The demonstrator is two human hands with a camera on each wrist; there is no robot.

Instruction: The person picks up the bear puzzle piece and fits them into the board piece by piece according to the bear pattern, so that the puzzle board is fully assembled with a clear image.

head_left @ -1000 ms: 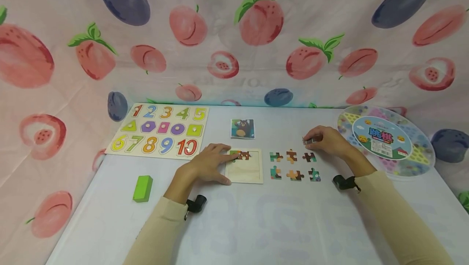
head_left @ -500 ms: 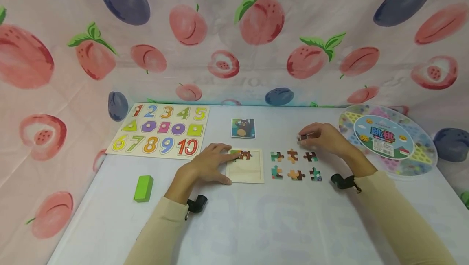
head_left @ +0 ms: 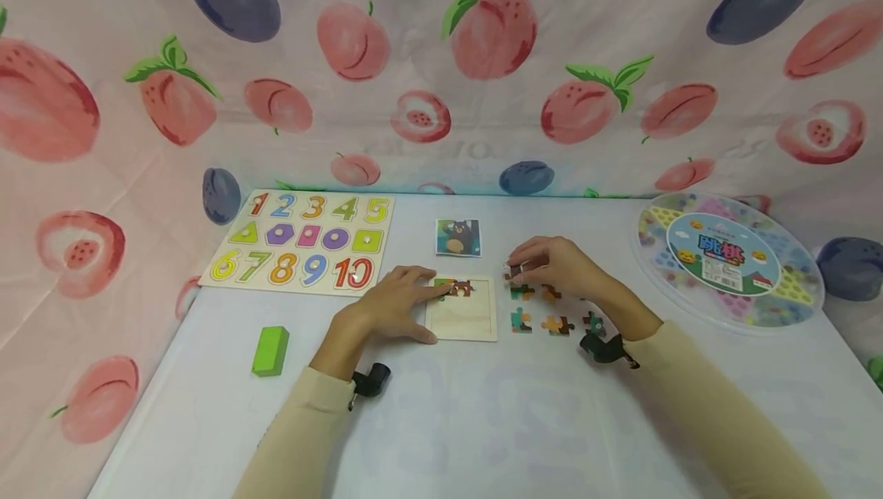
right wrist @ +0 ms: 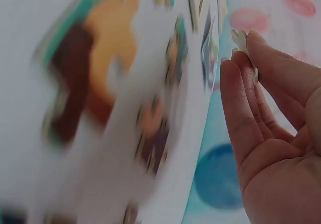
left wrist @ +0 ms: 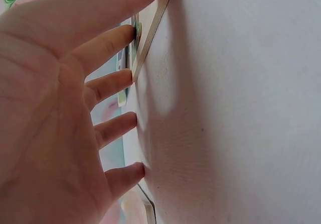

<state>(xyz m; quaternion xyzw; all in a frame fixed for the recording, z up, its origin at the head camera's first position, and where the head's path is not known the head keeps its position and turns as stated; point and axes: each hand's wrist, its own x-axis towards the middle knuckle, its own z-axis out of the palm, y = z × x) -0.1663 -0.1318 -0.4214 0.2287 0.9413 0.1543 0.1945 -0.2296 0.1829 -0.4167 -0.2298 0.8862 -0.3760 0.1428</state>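
Observation:
My left hand [head_left: 395,303] rests at the left side of a square wooden puzzle tray [head_left: 461,324]. Its index fingertip touches the puzzle pieces set along the tray's top edge, and its thumb lies at the lower left corner. In the left wrist view the fingers [left wrist: 113,128] are spread and fairly straight. My right hand [head_left: 562,267] pinches a jigsaw piece [head_left: 513,272] between thumb and fingers, above the table and right of the tray. The right wrist view shows this piece [right wrist: 242,40] edge-on. Below that hand lie several loose jigsaw pieces [head_left: 521,321], some partly hidden by it.
A bear picture card [head_left: 458,238] lies behind the tray. At the left are a number-and-shape board [head_left: 324,240] and a green block [head_left: 270,351]. A round clear game case [head_left: 724,254] lies at the right. A fruit-print cloth [head_left: 421,39] hangs behind the table.
My right hand has moved left with the pinched jigsaw piece, from above the right end of the loose pieces toward the tray. My left hand stays in place on the tray.

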